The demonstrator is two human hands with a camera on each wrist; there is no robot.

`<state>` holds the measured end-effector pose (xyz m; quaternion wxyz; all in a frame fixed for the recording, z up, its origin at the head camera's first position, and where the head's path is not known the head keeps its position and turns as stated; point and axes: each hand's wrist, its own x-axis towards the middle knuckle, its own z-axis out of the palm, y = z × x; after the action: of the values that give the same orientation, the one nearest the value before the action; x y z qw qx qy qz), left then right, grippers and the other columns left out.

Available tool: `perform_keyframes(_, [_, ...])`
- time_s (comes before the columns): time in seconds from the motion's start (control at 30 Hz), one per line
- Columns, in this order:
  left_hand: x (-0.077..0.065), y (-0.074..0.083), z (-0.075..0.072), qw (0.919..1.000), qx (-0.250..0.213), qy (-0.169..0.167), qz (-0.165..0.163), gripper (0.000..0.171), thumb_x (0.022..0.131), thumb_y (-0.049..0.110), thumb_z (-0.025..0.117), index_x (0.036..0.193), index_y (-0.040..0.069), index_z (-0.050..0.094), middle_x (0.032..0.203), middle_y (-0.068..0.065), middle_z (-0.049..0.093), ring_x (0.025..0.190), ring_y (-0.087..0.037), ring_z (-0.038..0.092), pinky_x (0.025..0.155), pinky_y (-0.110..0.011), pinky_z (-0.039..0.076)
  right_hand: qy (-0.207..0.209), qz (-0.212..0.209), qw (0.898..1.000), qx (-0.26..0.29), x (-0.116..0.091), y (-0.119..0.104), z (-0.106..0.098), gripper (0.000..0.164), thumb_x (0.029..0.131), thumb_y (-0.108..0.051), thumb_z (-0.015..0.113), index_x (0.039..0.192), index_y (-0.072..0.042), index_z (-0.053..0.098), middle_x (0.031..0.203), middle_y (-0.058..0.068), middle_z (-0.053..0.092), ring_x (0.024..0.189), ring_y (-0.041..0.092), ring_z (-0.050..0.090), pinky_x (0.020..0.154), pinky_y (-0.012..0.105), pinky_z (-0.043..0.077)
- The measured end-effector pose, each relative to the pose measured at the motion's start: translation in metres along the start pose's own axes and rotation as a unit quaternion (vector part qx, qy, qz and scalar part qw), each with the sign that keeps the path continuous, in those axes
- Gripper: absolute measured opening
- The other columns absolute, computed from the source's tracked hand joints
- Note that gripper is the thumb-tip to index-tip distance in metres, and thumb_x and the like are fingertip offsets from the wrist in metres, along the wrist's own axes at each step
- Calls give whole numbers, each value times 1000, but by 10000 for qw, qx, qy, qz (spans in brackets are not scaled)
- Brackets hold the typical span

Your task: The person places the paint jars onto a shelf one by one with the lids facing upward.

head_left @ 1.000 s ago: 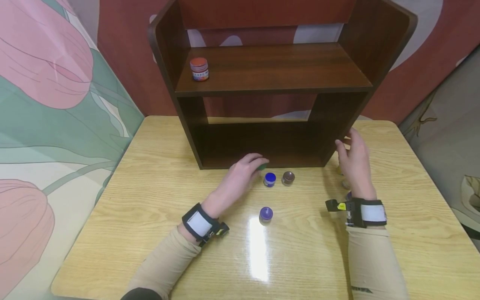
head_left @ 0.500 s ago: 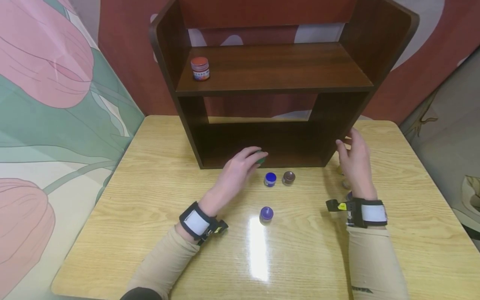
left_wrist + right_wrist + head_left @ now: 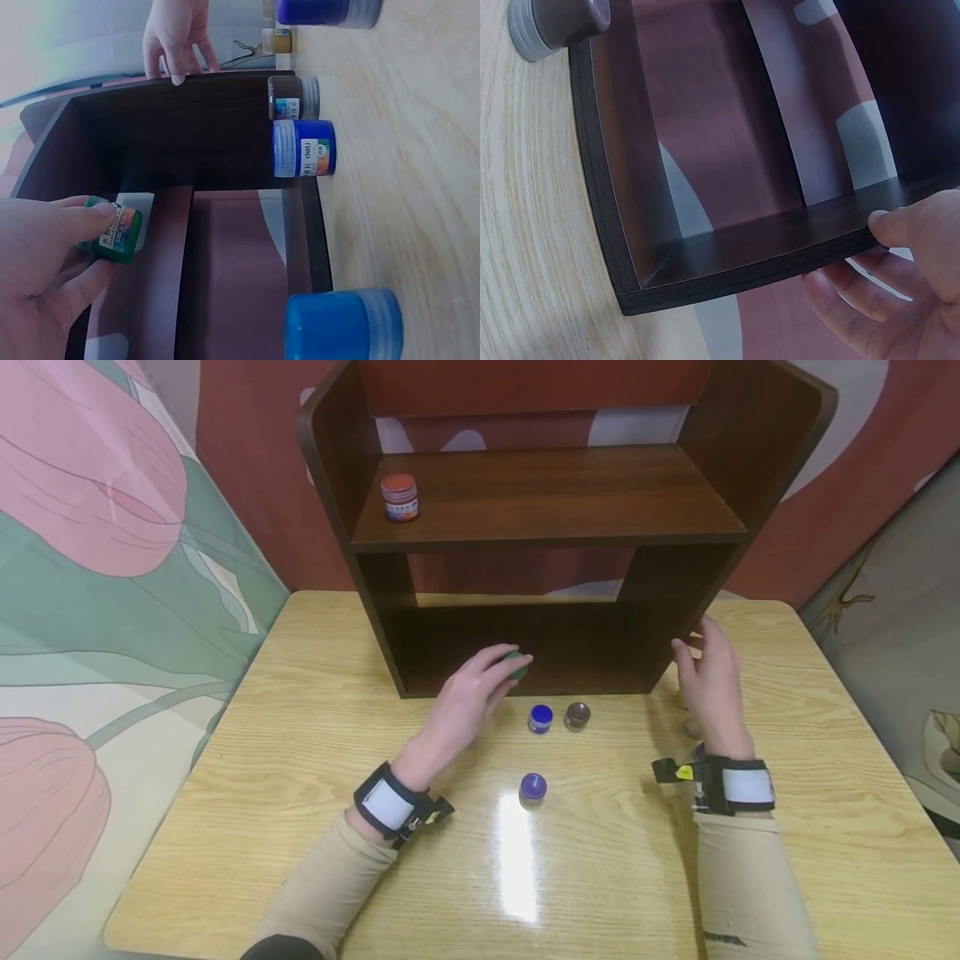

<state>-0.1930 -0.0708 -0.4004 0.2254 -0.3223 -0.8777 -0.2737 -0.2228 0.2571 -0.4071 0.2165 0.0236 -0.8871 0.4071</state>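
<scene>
My left hand pinches a small green paint jar in front of the shelf's lower opening. In the left wrist view the jar lies tilted between thumb and fingers, its label showing. My right hand grips the right side panel of the dark brown wooden shelf, thumb at the front edge and fingers on the outer side. Before the shelf stand a dark blue jar and a brown jar, with a purple jar nearer me. A red jar sits on the upper board's left end.
A light blue jar stands on the table in the left wrist view, mostly hidden by my left hand in the head view. More jars, including a yellow one, stand beyond the shelf's right side. Patterned walls border the wooden table.
My left hand has lifted the green jar from near the dark blue jar and carried it slightly left and toward the shelf's lower opening. My right hand stays at the side panel.
</scene>
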Motion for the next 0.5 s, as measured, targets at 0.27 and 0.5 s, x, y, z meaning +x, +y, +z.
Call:
perform_keyframes(0.27, [2,2,-6,9990,-377,209,-116,35,94,10,67,129,12,68,134,-10,63,122,-23,64,100,-28,55,12,-4,10000,-21,0,1,0,39,102,-14,51,140,-3,50,133,21,58,118,39,63,73,-6,38])
perform_keyframes(0.5, [5,5,-16,9969,-636,288,-371,37,93,11,69,131,12,66,135,-10,64,123,-24,64,101,-30,55,-17,15,10000,-28,1,1,-1,39,103,-15,51,140,-4,50,134,19,58,118,37,63,74,-4,40])
